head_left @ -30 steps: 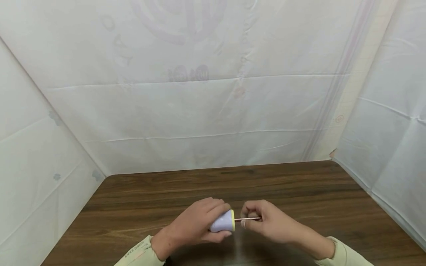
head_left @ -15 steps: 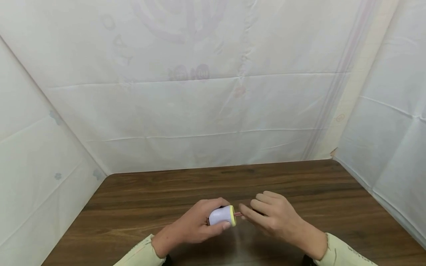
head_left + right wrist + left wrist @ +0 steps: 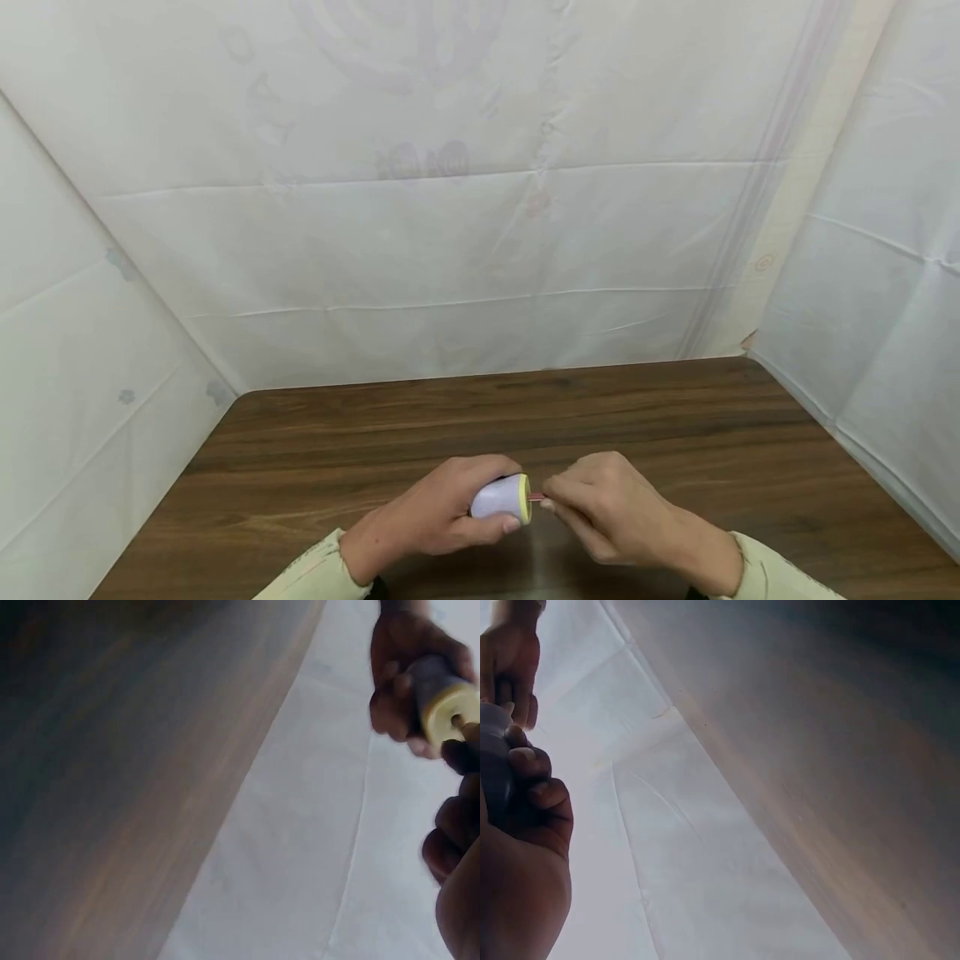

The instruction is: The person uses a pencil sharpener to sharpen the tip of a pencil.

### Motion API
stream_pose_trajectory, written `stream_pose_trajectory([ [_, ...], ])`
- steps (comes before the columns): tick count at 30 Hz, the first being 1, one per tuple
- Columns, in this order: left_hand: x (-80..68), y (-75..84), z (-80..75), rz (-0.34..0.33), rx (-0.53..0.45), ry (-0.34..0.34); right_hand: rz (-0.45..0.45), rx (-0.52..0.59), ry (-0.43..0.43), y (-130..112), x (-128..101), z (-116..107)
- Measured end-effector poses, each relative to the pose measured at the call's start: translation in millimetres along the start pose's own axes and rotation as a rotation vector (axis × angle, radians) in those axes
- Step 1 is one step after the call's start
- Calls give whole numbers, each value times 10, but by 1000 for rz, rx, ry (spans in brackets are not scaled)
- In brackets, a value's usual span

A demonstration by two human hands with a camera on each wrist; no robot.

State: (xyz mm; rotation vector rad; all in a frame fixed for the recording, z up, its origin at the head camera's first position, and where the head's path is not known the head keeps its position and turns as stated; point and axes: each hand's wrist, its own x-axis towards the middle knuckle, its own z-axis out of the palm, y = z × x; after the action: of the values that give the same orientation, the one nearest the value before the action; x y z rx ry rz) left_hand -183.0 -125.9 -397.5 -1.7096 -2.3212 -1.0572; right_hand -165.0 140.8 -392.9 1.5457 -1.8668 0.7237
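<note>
My left hand (image 3: 450,510) grips a small lavender sharpener (image 3: 497,498) with a yellow end cap, held just above the brown wooden table (image 3: 525,417). A thin reddish pencil (image 3: 536,497) sticks into the hole in the yellow cap, and only a short stub shows. My right hand (image 3: 581,500) pinches that pencil right beside the cap. In the right wrist view the yellow cap of the sharpener (image 3: 444,701) and the pencil (image 3: 468,729) entering it are plain. The left wrist view shows my left hand's fingers (image 3: 532,791) wrapped round the sharpener (image 3: 493,769).
White sheeting (image 3: 480,233) walls in the table at the back, left and right. Both sleeves are pale yellow-green. Bare wood lies behind and to either side of the hands.
A longer piece of pencil showed a second ago. The right hand loosened its fingers, then pinched again close to the cap, and the pencil now sits deeper in the sharpener.
</note>
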Motion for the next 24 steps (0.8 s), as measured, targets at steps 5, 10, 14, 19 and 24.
stream_pose_trajectory([
  [5, 4, 9, -6, 77, 258, 32, 530, 523, -128, -110, 5, -58],
  [10, 49, 47, -1, 206, 628, 52, 1066, 1186, -233, -91, 27, -160],
  [14, 72, 64, 4, 224, 683, 43, 1137, 1298, -267, -61, 1, -174],
  [19, 74, 72, -30, 194, 673, 53, 1058, 1016, -267, -50, 0, -188],
  [24, 61, 49, -71, 172, 629, 89, 822, 656, -170, -20, -11, -149],
])
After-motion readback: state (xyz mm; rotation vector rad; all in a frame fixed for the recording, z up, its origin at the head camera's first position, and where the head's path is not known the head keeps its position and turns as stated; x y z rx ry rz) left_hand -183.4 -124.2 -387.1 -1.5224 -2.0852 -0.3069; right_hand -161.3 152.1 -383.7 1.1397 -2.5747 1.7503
